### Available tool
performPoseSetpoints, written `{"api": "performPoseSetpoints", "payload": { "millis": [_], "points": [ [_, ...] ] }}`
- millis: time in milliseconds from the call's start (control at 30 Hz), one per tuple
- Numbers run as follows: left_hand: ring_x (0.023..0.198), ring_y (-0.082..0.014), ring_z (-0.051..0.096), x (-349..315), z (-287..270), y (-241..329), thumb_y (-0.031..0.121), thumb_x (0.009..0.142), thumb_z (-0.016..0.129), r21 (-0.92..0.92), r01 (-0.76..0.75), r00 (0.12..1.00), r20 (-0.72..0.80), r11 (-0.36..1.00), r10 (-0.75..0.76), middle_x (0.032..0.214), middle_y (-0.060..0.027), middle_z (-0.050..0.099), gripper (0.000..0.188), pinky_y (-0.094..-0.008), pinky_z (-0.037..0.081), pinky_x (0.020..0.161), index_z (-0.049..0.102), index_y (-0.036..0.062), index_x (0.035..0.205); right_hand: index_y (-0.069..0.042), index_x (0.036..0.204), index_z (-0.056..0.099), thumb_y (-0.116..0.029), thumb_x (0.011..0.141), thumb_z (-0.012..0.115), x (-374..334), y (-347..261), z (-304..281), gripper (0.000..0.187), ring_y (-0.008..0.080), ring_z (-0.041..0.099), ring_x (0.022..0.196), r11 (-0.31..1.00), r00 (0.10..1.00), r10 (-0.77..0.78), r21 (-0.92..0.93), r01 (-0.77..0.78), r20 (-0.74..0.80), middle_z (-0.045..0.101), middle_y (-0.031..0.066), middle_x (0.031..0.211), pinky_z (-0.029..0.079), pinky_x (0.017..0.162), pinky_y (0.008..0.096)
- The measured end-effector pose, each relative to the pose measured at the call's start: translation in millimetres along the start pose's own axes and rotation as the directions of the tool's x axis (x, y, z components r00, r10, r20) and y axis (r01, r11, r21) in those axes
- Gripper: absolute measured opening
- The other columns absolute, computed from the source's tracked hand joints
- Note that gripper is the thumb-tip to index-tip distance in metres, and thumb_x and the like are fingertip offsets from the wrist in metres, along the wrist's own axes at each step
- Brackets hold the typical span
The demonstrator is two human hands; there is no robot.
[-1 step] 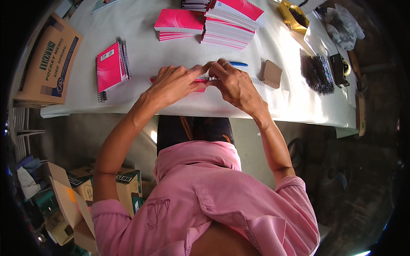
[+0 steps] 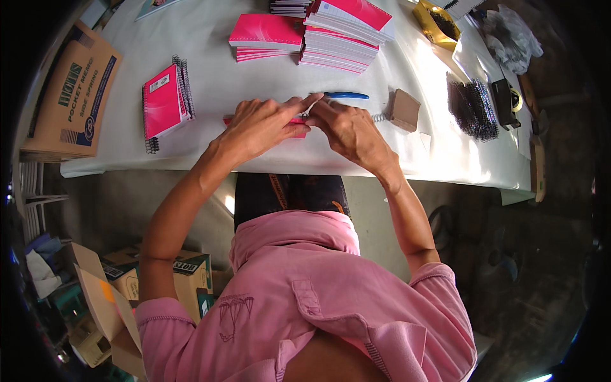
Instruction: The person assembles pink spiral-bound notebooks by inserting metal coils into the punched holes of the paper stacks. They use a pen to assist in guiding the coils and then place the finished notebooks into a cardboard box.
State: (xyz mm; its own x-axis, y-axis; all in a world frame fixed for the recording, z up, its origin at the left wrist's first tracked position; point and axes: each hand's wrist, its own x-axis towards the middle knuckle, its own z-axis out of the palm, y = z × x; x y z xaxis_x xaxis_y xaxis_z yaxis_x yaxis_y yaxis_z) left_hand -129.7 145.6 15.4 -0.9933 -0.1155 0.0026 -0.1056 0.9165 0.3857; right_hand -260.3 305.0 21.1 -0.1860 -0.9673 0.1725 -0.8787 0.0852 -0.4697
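A small pink notebook (image 2: pixel 296 120) lies on the white table (image 2: pixel 210 140) near its front edge, mostly covered by my hands. My left hand (image 2: pixel 264 124) presses down on it, with the index finger stretched out to the right. My right hand (image 2: pixel 350 130) meets it from the right, fingertips pinching the notebook's right edge. A short silver wire spiral (image 2: pixel 380 117) sticks out just right of my right hand. A blue-handled tool (image 2: pixel 347 95) lies just behind my fingertips.
Spiral-bound pink notebooks (image 2: pixel 167 102) lie to the left and stacks of pink notebooks (image 2: pixel 344 28) stand at the back. A brown block (image 2: pixel 405 109), black wire coils (image 2: pixel 471 105) and a tape dispenser (image 2: pixel 506 95) are on the right. A cardboard box (image 2: pixel 73 95) is at the far left.
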Motion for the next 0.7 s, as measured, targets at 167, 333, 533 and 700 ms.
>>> {"api": "performPoseSetpoints", "payload": {
  "millis": [167, 333, 533, 700],
  "points": [
    [0.074, -0.0326, 0.068, -3.9, -1.8, 1.3, 0.042, 0.093, 0.058, 0.015, -0.152, 0.988, 0.006, 0.988, 0.152, 0.096, -0.0105, 0.07, 0.042, -0.0466, 0.053, 0.065, 0.059, 0.0198, 0.129, 0.0, 0.105, 0.058, -0.012, 0.091, 0.062, -9.8, 26.7, -20.2, 0.019, 0.0351, 0.063, 0.093, 0.961, 0.995, -0.101, 0.256, 0.103, -0.023, 0.064, 0.0187, 0.1, 0.052, 0.077, 0.0433],
    [0.079, -0.0334, 0.067, -3.5, 2.9, 4.7, 0.041, 0.092, 0.06, 0.053, -0.135, 0.987, 0.098, 0.989, 0.13, 0.113, -0.0057, 0.068, 0.044, -0.0442, 0.054, 0.072, 0.057, 0.0255, 0.133, -0.016, 0.116, 0.061, -0.01, 0.057, 0.088, -65.7, 140.0, -77.8, 0.065, 0.0336, 0.044, 0.129, 0.877, 0.952, 0.305, -0.383, -0.29, -0.021, 0.04, 0.0116, 0.145, 0.04, 0.108, 0.0433],
    [0.084, -0.0345, 0.068, -14.4, 0.1, 4.6, 0.045, 0.087, 0.063, 0.094, -0.072, 0.99, -0.113, 0.993, 0.083, 0.113, -0.0076, 0.068, 0.061, -0.045, 0.054, 0.072, 0.047, 0.0255, 0.142, -0.01, 0.122, 0.066, -0.038, 0.083, 0.073, -36.9, 113.6, -103.2, 0.049, 0.0274, 0.058, 0.112, 0.92, 0.945, 0.298, 0.222, -0.323, 0.137, 0.066, 0.0138, 0.113, 0.046, 0.097, 0.0401],
    [0.084, -0.036, 0.067, -9.5, -7.8, -6.9, 0.049, 0.084, 0.064, 0.195, 0.062, 0.998, -0.025, 0.979, -0.058, 0.101, -0.0147, 0.069, 0.066, -0.0448, 0.053, 0.067, 0.049, 0.0194, 0.14, 0.001, 0.116, 0.068, -0.049, 0.091, 0.062, 8.5, 76.5, -24.4, 0.057, 0.028, 0.059, 0.109, 0.896, 0.916, 0.044, 0.39, -0.213, 0.398, 0.066, 0.014, 0.114, 0.042, 0.1, 0.0362]
  ]
}}
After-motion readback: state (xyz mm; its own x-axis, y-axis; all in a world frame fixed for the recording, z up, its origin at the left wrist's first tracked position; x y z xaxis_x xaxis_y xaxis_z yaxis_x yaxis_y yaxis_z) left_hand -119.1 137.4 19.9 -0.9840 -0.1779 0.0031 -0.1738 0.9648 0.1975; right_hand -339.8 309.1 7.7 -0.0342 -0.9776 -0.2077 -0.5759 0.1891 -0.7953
